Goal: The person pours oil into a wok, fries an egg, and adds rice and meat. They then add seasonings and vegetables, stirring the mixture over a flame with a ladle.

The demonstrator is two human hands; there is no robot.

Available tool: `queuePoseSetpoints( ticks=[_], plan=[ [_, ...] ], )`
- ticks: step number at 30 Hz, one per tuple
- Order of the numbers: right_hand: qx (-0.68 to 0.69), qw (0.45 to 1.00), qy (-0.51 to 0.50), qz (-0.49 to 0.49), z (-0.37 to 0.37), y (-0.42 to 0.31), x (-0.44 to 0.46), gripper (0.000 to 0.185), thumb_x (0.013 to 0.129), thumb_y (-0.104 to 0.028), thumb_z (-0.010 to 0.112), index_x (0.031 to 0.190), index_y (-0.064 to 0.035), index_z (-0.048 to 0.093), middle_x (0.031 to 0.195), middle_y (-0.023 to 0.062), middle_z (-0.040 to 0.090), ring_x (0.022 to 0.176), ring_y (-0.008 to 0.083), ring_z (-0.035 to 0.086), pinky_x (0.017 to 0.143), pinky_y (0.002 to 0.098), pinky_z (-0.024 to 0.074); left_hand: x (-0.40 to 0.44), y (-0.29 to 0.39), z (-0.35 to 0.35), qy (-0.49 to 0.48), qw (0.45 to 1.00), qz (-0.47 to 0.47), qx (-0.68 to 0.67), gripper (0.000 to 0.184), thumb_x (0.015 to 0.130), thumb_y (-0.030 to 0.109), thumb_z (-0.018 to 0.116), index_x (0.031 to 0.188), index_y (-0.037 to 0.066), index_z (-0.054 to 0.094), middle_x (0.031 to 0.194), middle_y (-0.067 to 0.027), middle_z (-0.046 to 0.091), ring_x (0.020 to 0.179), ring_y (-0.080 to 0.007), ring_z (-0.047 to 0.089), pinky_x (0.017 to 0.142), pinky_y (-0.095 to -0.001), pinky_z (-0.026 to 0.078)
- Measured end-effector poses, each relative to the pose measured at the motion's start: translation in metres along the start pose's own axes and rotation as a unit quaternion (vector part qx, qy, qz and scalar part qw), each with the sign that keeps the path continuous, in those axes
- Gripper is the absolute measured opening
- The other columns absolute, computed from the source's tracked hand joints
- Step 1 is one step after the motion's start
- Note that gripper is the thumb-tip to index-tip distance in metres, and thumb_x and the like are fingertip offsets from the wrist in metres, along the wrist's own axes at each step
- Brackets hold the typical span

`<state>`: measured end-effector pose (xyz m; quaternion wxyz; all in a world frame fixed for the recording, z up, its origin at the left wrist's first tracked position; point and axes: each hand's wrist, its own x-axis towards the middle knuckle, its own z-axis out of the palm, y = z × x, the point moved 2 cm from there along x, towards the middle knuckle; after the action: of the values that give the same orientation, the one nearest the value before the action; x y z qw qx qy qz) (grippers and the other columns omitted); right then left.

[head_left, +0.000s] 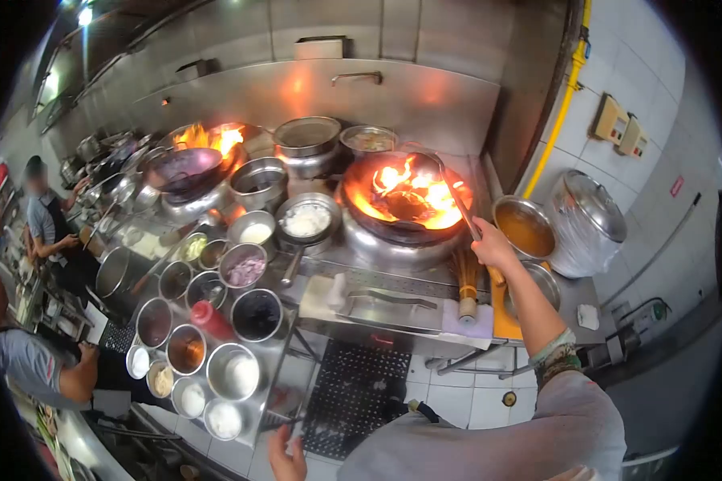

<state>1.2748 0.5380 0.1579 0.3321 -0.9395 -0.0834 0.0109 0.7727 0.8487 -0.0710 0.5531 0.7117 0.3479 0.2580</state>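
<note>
My right hand (493,244) is wrapped round the end of a long-handled wok utensil (457,196). Its shaft runs up over the rim of a wok (361,212) on the right burner; flames hide its head, so I cannot tell its kind. Tall orange flames (413,188) fill that wok. Low at the bottom edge, my left hand (285,455) hangs with its fingers apart and nothing visible in them. It is nearest to a metal stand of steel pots with white (239,375), red and dark contents.
Another flaming wok (184,168) sits on the left burner. A pan of white food (306,220) and a bowl of chopped purplish food (243,266) stand between. A bamboo brush (466,293) lies at the front edge. Two other people (48,216) work at left.
</note>
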Motion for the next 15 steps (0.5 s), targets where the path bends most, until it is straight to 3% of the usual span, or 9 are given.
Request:
queuePoseSetpoints(
  ticks=[1, 2, 3, 5, 7, 10, 12, 13, 15],
  plan=[
    [-0.001, 1.000, -0.006, -0.024, 0.011, 0.005, 0.015, 0.057, 0.076, -0.005, 0.051, 0.132, -0.0044, 0.045, 0.104, 0.0191, 0.062, 0.073, 0.0291, 0.062, 0.064, 0.0372, 0.0499, -0.008, -0.022, -0.008, 0.031, 0.990, -0.071, -0.117, 0.036, 0.084, -0.002, 0.062, 0.119, -0.002, 0.053, 0.111, -0.0152, 0.059, 0.104, -0.0242, 0.059, 0.091, -0.0352, 0.047],
    [-0.003, 0.999, -0.013, -0.047, 0.018, 0.005, 0.024, 0.059, 0.076, -0.003, 0.052, 0.134, -0.0052, 0.043, 0.097, 0.0159, 0.062, 0.055, 0.0224, 0.061, 0.051, 0.0338, 0.0487, -0.022, 0.016, -0.013, 0.007, 0.989, 0.044, 0.143, 0.035, 0.084, -0.001, 0.061, 0.118, -0.003, 0.053, 0.114, -0.0173, 0.060, 0.106, -0.0245, 0.059, 0.092, -0.0352, 0.046],
    [-0.001, 0.998, -0.018, -0.053, 0.021, -0.001, 0.026, 0.059, 0.076, -0.003, 0.052, 0.134, -0.0052, 0.043, 0.097, 0.0159, 0.062, 0.055, 0.0224, 0.061, 0.051, 0.0338, 0.0487, -0.031, 0.026, -0.021, 0.015, 0.989, 0.043, 0.144, 0.035, 0.084, -0.001, 0.061, 0.118, -0.003, 0.053, 0.114, -0.0173, 0.060, 0.106, -0.0245, 0.059, 0.092, -0.0352, 0.046],
    [-0.042, 0.998, -0.019, -0.039, 0.025, -0.011, 0.030, 0.054, 0.075, -0.006, 0.050, 0.129, -0.0045, 0.047, 0.101, 0.0236, 0.063, 0.083, 0.0351, 0.066, 0.070, 0.0400, 0.0525, -0.043, 0.031, -0.033, 0.030, 0.987, -0.088, 0.133, 0.035, 0.084, 0.000, 0.060, 0.118, -0.005, 0.054, 0.114, -0.0180, 0.060, 0.106, -0.0242, 0.059, 0.093, -0.0349, 0.046],
    [-0.012, 0.997, 0.019, -0.071, 0.030, -0.009, 0.032, 0.052, 0.075, -0.005, 0.051, 0.127, -0.0032, 0.048, 0.096, 0.0214, 0.063, 0.073, 0.0321, 0.066, 0.064, 0.0380, 0.0530, -0.048, 0.032, -0.041, 0.046, 0.985, -0.096, 0.136, 0.034, 0.085, 0.000, 0.059, 0.118, -0.005, 0.054, 0.114, -0.0180, 0.061, 0.106, -0.0240, 0.059, 0.093, -0.0347, 0.046],
    [0.080, 0.996, -0.028, -0.015, 0.032, 0.001, 0.044, 0.050, 0.074, -0.004, 0.054, 0.124, -0.0047, 0.051, 0.087, 0.0162, 0.062, 0.058, 0.0251, 0.062, 0.053, 0.0371, 0.0510, -0.045, 0.043, -0.045, 0.061, 0.983, -0.093, 0.146, 0.033, 0.086, 0.001, 0.058, 0.118, -0.005, 0.055, 0.113, -0.0182, 0.061, 0.106, -0.0238, 0.059, 0.092, -0.0343, 0.046],
    [0.305, 0.948, -0.079, 0.035, 0.036, 0.011, 0.053, 0.042, 0.076, -0.004, 0.057, 0.117, -0.0052, 0.051, 0.079, 0.0081, 0.059, 0.048, 0.0141, 0.053, 0.041, 0.0309, 0.0454, -0.039, 0.047, -0.040, 0.067, 0.982, -0.078, 0.159, 0.032, 0.086, 0.002, 0.057, 0.118, -0.005, 0.055, 0.114, -0.0184, 0.061, 0.105, -0.0237, 0.059, 0.092, -0.0341, 0.046],
    [0.311, 0.946, -0.079, 0.036, 0.035, 0.019, 0.055, 0.042, 0.076, -0.004, 0.057, 0.117, -0.0052, 0.051, 0.079, 0.0081, 0.059, 0.048, 0.0141, 0.053, 0.041, 0.0309, 0.0454, -0.035, 0.042, -0.036, 0.085, 0.984, -0.081, 0.138, 0.032, 0.087, 0.003, 0.057, 0.118, -0.004, 0.056, 0.113, -0.0180, 0.061, 0.104, -0.0235, 0.059, 0.091, -0.0339, 0.046],
    [0.622, 0.768, -0.086, 0.124, 0.017, 0.028, 0.035, 0.030, 0.080, -0.003, 0.057, 0.109, -0.0066, 0.050, 0.075, 0.0024, 0.054, 0.046, 0.0082, 0.048, 0.035, 0.0245, 0.0394, -0.029, 0.043, -0.028, 0.092, 0.985, -0.081, 0.125, 0.031, 0.088, 0.004, 0.057, 0.118, -0.004, 0.056, 0.112, -0.0176, 0.062, 0.104, -0.0233, 0.060, 0.091, -0.0337, 0.047]
  ],
)
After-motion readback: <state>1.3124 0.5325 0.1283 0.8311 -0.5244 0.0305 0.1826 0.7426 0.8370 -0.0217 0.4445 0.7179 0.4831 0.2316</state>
